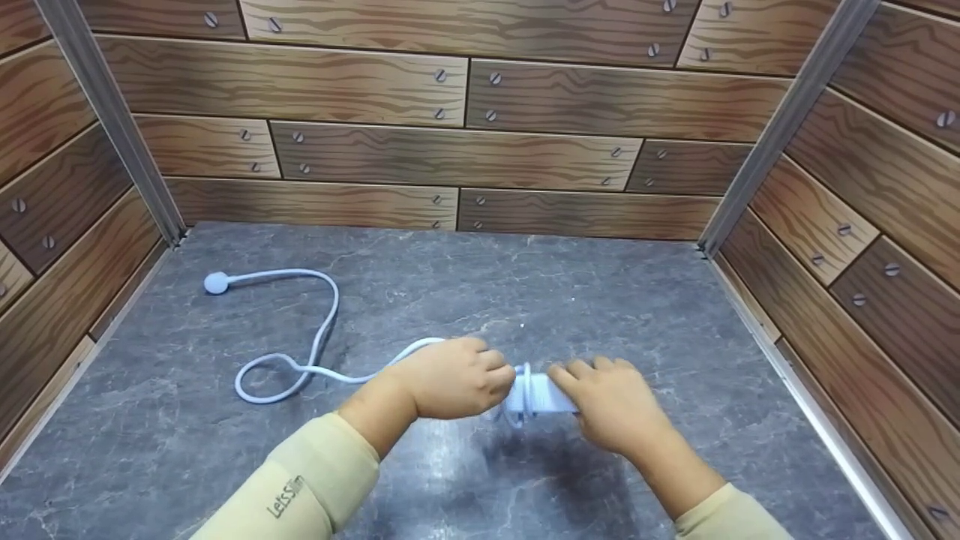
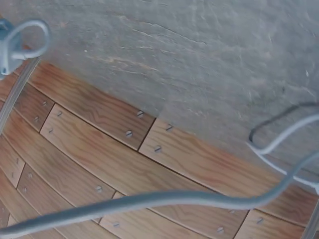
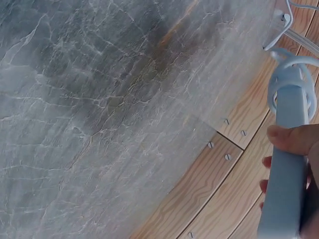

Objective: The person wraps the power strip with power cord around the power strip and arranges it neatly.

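A pale blue bar that looks like a power strip (image 1: 553, 394) is held above the floor by my right hand (image 1: 615, 405). In the right wrist view, the thumb (image 3: 291, 138) lies across the bar, with fingertips showing along its other side. Loops of its cord (image 1: 527, 390) circle the end away from that hand. My left hand (image 1: 457, 379), fingers curled, grips the cord beside the wound end; its fingertips are hidden. From there the cord (image 2: 174, 197) trails off to the left. A round plug (image 1: 216, 283) ends it on the floor; its prongs do not show.
Beneath the hands is a grey marbled floor (image 1: 420, 285). Part of the cord lies on it in a loose loop (image 1: 274, 400) left of the hands. Wood-patterned walls (image 1: 360, 150) stand at the back and both sides, with metal strips (image 1: 780, 127) at the corners.
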`<state>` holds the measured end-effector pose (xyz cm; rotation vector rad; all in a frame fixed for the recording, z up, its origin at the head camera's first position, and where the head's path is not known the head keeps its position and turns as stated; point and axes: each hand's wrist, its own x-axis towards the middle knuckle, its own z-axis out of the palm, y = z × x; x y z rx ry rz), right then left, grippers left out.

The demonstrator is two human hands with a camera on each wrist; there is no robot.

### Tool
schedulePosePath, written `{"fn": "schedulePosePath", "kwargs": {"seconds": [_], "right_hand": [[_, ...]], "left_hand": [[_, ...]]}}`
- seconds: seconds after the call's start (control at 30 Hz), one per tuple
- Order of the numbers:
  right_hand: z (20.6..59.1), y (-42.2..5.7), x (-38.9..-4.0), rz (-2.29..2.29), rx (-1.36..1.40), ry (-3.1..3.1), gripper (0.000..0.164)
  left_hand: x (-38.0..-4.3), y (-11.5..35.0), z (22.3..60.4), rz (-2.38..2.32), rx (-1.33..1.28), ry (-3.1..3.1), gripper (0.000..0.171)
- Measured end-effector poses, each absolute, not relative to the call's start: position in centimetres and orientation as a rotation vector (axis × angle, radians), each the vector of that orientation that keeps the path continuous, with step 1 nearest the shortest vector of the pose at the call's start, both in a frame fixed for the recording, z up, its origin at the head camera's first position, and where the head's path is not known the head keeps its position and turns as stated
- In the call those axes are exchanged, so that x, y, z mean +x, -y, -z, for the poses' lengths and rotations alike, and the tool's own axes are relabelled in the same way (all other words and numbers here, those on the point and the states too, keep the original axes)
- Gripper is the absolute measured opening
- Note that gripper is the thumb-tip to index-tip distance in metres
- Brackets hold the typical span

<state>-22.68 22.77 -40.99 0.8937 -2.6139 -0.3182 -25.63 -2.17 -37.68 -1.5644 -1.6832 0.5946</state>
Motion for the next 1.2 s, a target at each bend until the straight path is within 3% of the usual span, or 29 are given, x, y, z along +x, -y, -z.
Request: {"fn": "schedulePosePath", "kwargs": {"seconds": [0.2, 0.57, 0.87, 1.2], "right_hand": [[41.0, -22.5, -22.7, 0.273, 1.064, 2.555, 0.057], [40.9, -21.7, -22.3, -0.131, 1.212, 2.577, 0.056], [40.9, -21.5, -22.2, -0.457, 1.238, 2.462, 0.055], [40.5, -21.0, -22.1, -0.767, 1.212, 2.537, 0.058]], "left_hand": [[-26.6, 2.3, 37.8, -0.578, -1.598, 1.705, 0.031], [-27.5, 2.8, 39.8, -0.354, -1.361, 2.068, 0.042], [-27.3, 1.9, 41.5, 0.250, -1.302, 2.299, 0.021], [-27.6, 1.3, 42.2, 0.820, -1.206, 2.608, 0.025]]}}
